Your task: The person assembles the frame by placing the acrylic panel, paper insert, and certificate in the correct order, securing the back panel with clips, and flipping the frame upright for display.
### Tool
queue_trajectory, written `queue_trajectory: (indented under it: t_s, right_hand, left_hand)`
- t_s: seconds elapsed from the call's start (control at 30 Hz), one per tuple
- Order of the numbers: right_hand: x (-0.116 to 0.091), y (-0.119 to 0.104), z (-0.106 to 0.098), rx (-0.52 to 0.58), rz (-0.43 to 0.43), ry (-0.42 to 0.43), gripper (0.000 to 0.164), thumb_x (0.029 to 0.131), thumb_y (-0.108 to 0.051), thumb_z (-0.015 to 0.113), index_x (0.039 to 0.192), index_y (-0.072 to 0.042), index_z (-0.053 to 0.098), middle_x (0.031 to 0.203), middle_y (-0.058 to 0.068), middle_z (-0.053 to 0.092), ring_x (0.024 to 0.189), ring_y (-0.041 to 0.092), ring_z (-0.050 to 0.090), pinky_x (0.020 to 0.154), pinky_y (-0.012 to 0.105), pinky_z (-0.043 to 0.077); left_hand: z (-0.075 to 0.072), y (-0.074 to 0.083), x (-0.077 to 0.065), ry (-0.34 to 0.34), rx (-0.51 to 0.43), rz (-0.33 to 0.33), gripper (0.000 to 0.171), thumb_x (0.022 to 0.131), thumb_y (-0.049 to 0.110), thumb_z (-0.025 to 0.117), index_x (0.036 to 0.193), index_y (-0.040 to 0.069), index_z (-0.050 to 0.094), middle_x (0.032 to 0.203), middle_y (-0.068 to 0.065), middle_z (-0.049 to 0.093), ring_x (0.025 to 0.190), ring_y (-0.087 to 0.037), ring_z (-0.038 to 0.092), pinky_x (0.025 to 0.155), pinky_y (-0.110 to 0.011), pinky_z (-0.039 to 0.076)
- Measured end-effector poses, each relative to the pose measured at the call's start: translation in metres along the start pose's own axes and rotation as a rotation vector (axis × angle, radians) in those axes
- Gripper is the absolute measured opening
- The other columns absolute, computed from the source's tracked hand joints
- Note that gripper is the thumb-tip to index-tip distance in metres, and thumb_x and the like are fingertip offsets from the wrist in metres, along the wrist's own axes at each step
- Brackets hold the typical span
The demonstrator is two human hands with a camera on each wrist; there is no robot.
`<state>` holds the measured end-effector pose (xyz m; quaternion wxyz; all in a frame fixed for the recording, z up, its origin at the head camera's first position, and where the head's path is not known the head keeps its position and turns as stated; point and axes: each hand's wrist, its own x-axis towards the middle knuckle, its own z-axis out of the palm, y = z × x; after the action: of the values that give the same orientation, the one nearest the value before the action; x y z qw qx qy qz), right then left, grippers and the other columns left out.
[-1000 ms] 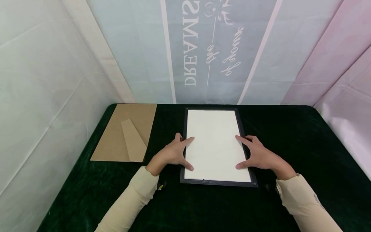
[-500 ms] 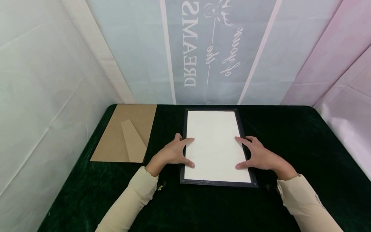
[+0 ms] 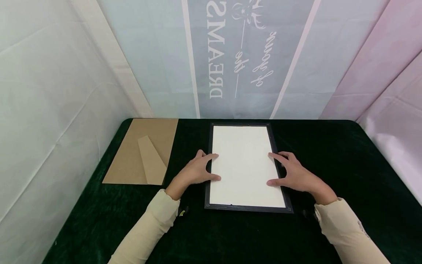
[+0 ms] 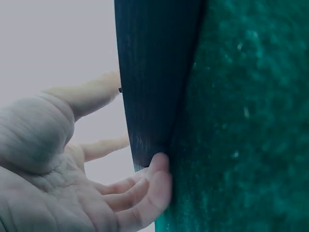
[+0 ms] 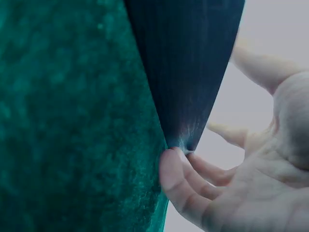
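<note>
A black picture frame [image 3: 248,209] lies on the table, with a white sheet [image 3: 245,172] filling it. At its left side is my left hand [image 3: 195,169], thumb and index finger stretched onto the sheet's edge. My right hand [image 3: 296,173] mirrors this on the right side. In the left wrist view, the bent other fingers [image 4: 159,191] rest against the frame's outer side [image 4: 157,72]. The right wrist view likewise shows bent fingers [image 5: 181,186] at the frame's side [image 5: 188,63], the thumb reaching over its edge.
Left of the frame lies a brown backing board [image 3: 132,157] with a fold-out stand [image 3: 152,161] flat on it. Dark green cloth [image 3: 237,238] covers the table. A grey-blue printed backdrop [image 3: 245,106] hangs behind, with a pale curtain [image 3: 59,110] at the left.
Both thumbs have slid away from me along the sheet, toward the index fingers, narrowing each hand's spread. The index fingers have shifted slightly; the frame and backing board have stayed put.
</note>
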<state>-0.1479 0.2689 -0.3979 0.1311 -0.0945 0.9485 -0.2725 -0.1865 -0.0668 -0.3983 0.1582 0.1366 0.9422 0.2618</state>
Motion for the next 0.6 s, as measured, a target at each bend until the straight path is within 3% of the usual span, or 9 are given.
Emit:
queue_trajectory:
  t_s: [0.13,0.27,0.43,0.6]
  right_hand:
    - [-0.0001,-0.0002,-0.0027,-0.033,-0.094,0.096,0.085,0.080,-0.046,0.081,0.151,-0.018,0.042,0.160,0.022,0.022,0.133,0.044,0.028,0.100,0.068,0.038]
    - [-0.0007,-0.0020,-0.0022,-0.063,-0.136,0.094,0.077,0.080,-0.040,0.082,0.147,-0.020,0.049,0.158,0.017,0.035,0.129,0.038,0.031,0.097,0.062,0.039]
    - [-0.0013,-0.0019,-0.0007,-0.112,-0.130,0.058,0.071,0.082,-0.038,0.081,0.144,-0.017,0.053,0.155,0.016,0.042,0.127,0.037,0.033,0.095,0.059,0.039]
    - [-0.0008,-0.0002,0.0000,-0.120,-0.129,0.033,0.069,0.083,-0.040,0.079,0.143,-0.016,0.054,0.156,0.015,0.041,0.126,0.036,0.036,0.095,0.059,0.041]
  left_hand:
    - [-0.0010,-0.0028,0.0026,0.089,-0.036,0.069,0.067,0.081,0.033,0.083,0.142,0.022,0.055,0.134,-0.011,0.042,0.081,-0.019,0.054,0.063,-0.027,0.047]
    - [-0.0031,-0.0039,0.0033,0.138,-0.039,0.169,0.058,0.082,0.026,0.083,0.135,0.021,0.061,0.138,-0.006,0.046,0.087,-0.018,0.057,0.071,-0.031,0.052]
    - [-0.0030,-0.0044,0.0025,0.059,0.019,0.210,0.057,0.082,0.028,0.083,0.134,0.020,0.063,0.136,-0.004,0.052,0.108,-0.020,0.055,0.088,-0.037,0.053]
    - [-0.0020,-0.0056,0.0028,0.024,0.016,0.204,0.059,0.082,0.029,0.083,0.135,0.018,0.062,0.137,-0.004,0.051,0.108,-0.021,0.054,0.085,-0.035,0.052]
